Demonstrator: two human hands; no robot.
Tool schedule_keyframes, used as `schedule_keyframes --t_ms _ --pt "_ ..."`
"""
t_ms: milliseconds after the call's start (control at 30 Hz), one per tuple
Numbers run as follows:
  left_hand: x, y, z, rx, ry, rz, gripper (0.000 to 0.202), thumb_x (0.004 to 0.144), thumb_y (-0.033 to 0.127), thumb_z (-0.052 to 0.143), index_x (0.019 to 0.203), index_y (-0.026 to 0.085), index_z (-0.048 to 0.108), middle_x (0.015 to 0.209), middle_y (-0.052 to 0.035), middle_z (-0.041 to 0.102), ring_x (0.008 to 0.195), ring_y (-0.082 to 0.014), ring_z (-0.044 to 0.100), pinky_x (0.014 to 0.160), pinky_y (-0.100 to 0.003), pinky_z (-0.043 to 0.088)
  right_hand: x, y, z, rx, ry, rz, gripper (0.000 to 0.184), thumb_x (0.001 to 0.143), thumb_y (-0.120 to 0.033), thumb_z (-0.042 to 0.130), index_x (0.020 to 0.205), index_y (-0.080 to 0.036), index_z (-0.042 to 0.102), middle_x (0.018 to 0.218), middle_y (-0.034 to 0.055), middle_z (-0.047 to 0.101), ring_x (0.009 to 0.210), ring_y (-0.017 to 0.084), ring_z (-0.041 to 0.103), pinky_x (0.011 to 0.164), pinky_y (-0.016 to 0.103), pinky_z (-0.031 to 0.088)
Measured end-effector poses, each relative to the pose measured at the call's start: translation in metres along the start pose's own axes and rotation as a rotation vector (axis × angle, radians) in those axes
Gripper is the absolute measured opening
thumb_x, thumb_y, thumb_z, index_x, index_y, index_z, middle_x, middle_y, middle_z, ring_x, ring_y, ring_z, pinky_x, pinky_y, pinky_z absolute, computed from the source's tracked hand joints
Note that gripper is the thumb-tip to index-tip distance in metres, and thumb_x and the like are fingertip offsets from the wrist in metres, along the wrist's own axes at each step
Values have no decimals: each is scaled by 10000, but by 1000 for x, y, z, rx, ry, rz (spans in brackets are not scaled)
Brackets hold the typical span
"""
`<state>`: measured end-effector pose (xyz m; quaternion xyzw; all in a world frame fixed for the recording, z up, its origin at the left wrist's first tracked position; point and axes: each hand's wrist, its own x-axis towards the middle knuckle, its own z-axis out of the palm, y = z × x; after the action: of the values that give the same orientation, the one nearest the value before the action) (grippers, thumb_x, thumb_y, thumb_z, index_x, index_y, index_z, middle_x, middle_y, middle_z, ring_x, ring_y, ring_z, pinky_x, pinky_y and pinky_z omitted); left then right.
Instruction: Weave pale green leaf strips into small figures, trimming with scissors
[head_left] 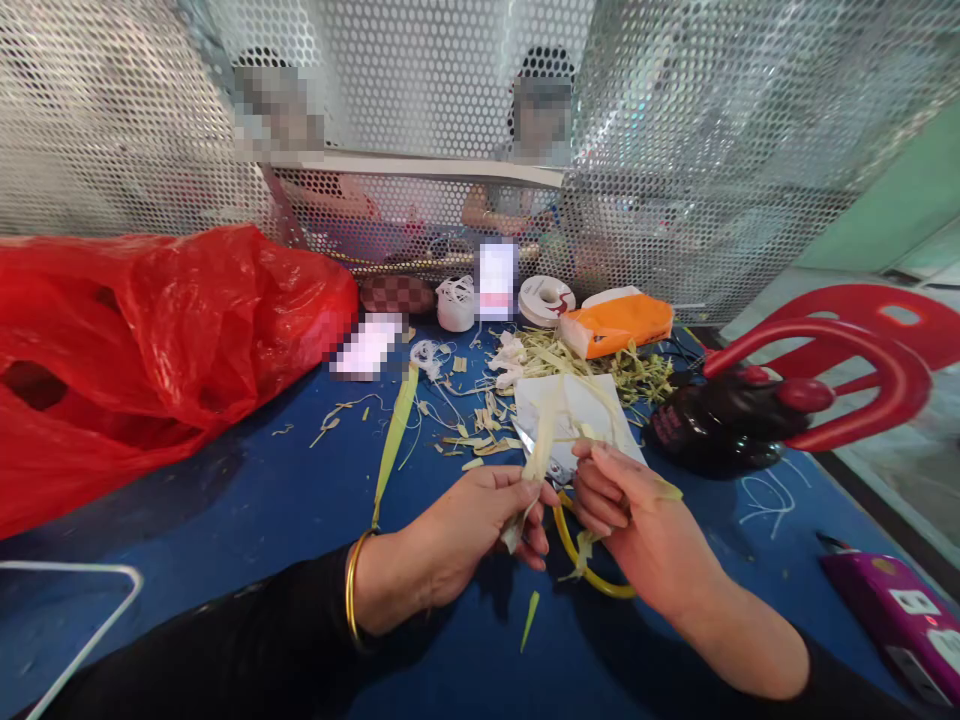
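Observation:
My left hand (469,525) pinches a pale yellow-green leaf strip (541,440) that rises up from its fingertips. My right hand (637,510) is closed too, its fingers meeting the same strip just right of the left hand; a thin strand runs off toward its knuckles. Below both hands lies a yellow-handled pair of scissors (581,565) on the blue table (247,500). A white sheet (581,410) lies just beyond the hands. A long green leaf strip (395,440) stretches across the table to the left.
A big red plastic bag (142,340) fills the left. Leaf scraps (480,430), thread spools (456,303), a tape roll (546,298), an orange packet (619,322), a black bag (716,425), red chairs (862,360) and a purple box (896,610) surround. Two people sit behind the perforated screen (675,150).

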<state>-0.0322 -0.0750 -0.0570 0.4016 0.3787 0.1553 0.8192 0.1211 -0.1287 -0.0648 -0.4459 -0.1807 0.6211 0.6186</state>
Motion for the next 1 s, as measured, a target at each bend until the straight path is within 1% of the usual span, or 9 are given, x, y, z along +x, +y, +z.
schedule_keyframes --t_ms 100,200,267,400,567,667,733,867,1000 --pt "2 -3 2 -10 81 22 163 854 218 490 761 130 590 670 -13 595 636 -124 612 633 -253 486 -2 -4 3 226 -71 91 134 791 -250 689 787 -131 628 555 -104 233 421 27 172 389 155 264" --pt "2 -10 7 -38 12 -16 136 826 213 517 746 128 588 727 -50 650 700 -140 633 708 -267 474 -7 -3 6 305 -125 106 103 838 -219 637 805 -122 631 564 -100 232 421 22 195 415 150 317" --pt "0 -13 11 -46 -65 -75 125 808 220 528 772 126 603 724 -56 663 639 -145 634 685 -282 469 -10 0 7 272 -137 58 137 884 -240 585 818 -130 632 558 -91 261 425 29 250 435 162 352" --pt "-6 -15 15 -45 -175 -182 181 818 256 515 852 117 626 732 -73 679 556 -151 639 635 -291 462 -11 8 8 94 -146 -100 193 936 -275 515 808 -165 608 569 -67 356 469 59 388 507 206 418" --pt "-6 -18 11 -43 -240 -205 183 836 270 498 870 122 600 750 -79 677 505 -125 600 560 -268 446 -10 12 6 -99 -120 -206 211 942 -295 519 767 -186 564 596 -53 418 522 75 436 519 198 390" --pt "-5 -19 11 -16 -218 -213 169 852 271 468 808 138 562 690 -43 640 462 -102 538 519 -262 440 -10 13 5 -205 -80 -247 226 940 -307 528 747 -190 548 589 -53 423 533 82 435 510 197 373" --pt "-6 -18 12 8 -193 -223 131 839 234 464 752 155 523 626 -4 590 420 -74 452 475 -235 405 -9 14 4 -246 -69 -266 236 941 -308 527 736 -192 539 583 -55 417 529 84 432 504 201 368" --pt "-8 -12 13 18 -169 -294 96 787 117 430 721 186 433 551 58 464 376 -34 272 403 -182 211 -7 17 3 -292 -74 -296 278 955 -310 497 704 -191 515 581 -56 421 524 87 437 508 214 369" --pt "-9 -9 14 35 -169 -324 122 799 111 428 716 195 395 526 77 380 380 -30 220 414 -197 133 -4 19 1 -319 -57 -315 294 955 -310 499 685 -193 493 565 -64 389 513 87 430 506 222 354"
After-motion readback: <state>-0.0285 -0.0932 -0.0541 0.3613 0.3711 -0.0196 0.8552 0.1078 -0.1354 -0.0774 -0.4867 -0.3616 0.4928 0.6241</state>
